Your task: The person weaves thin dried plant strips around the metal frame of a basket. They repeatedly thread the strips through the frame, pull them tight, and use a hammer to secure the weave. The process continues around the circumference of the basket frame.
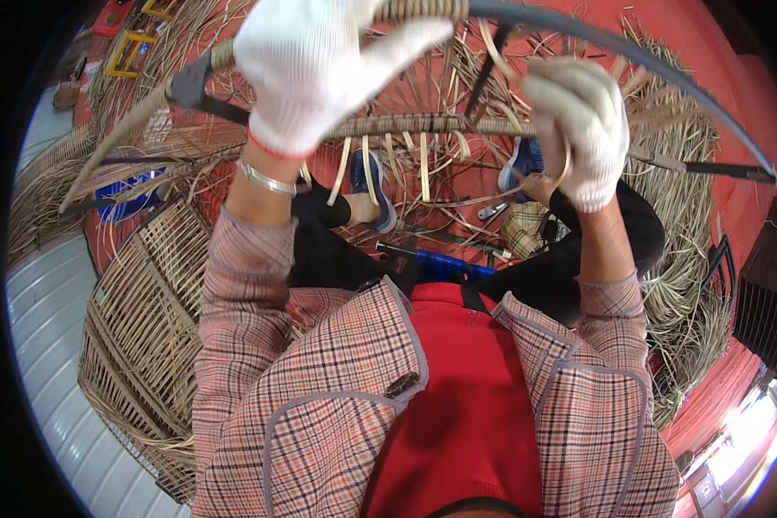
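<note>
A curved dark metal frame (630,52) spans the top of the view, partly wrapped in tan cane strips. My left hand (306,73), in a white knit glove, is closed at its wrapped upper rail, with the thumb stretched along it. The fingers run toward the picture's top edge and are partly hidden. My right hand (578,125), gloved too, has its fingers curled round a thin cane strip (496,53) that leads up to the frame. A lower crossbar (423,126), bound with cane, has several short strip ends hanging from it.
Loose cane strips (678,285) lie in heaps to the right and far left on the red floor (483,186). At left stands a woven cane panel (147,319). A blue-handled tool (445,262) lies by my legs, near a plaid bundle (525,226). Yellow (129,53) and blue crates (129,192) sit at left.
</note>
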A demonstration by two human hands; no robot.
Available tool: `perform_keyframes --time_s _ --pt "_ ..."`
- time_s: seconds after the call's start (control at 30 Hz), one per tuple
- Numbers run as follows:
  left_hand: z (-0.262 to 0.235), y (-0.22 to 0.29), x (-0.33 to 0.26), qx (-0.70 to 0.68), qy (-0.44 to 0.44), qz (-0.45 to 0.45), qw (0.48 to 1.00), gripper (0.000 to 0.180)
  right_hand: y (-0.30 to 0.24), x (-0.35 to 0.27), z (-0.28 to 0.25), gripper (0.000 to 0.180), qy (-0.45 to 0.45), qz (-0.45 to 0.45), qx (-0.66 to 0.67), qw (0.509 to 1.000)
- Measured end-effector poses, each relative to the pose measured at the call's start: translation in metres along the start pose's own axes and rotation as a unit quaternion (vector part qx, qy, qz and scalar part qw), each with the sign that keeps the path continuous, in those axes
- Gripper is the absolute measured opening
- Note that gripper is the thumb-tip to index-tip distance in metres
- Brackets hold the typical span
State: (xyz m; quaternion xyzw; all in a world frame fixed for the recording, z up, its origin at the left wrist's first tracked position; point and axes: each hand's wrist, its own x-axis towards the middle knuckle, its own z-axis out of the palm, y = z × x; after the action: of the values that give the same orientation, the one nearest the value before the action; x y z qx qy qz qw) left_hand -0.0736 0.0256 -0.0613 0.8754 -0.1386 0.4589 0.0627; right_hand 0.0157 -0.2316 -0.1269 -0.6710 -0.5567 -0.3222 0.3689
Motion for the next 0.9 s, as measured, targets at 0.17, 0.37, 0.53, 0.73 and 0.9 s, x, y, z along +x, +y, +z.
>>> perform_keyframes --time_s 0.17,0.37,0.53,0.73,0.9 --pt "0.042 -0.049 0.036 0.039 -0.055 -0.029 0.997 0.024 0.068 -0.021 0.049 0.027 -0.132 0.173 -0.029 0.976" --pt "0.099 -0.094 0.001 0.074 0.108 0.04 0.991 0.036 0.12 -0.093 0.105 0.031 -0.339 0.265 -0.144 0.891" --pt "0.142 -0.061 -0.09 -0.072 -0.359 -0.171 0.914 0.05 0.147 -0.093 0.125 0.037 -0.291 0.258 -0.171 0.905" --pt "0.199 -0.07 -0.108 -0.151 -0.411 -0.193 0.878 0.059 0.146 -0.079 0.125 0.045 -0.353 0.329 -0.196 0.854" --pt "0.216 -0.083 -0.111 -0.221 -0.436 -0.25 0.835 0.045 0.16 -0.083 0.123 0.039 -0.36 0.31 -0.167 0.864"
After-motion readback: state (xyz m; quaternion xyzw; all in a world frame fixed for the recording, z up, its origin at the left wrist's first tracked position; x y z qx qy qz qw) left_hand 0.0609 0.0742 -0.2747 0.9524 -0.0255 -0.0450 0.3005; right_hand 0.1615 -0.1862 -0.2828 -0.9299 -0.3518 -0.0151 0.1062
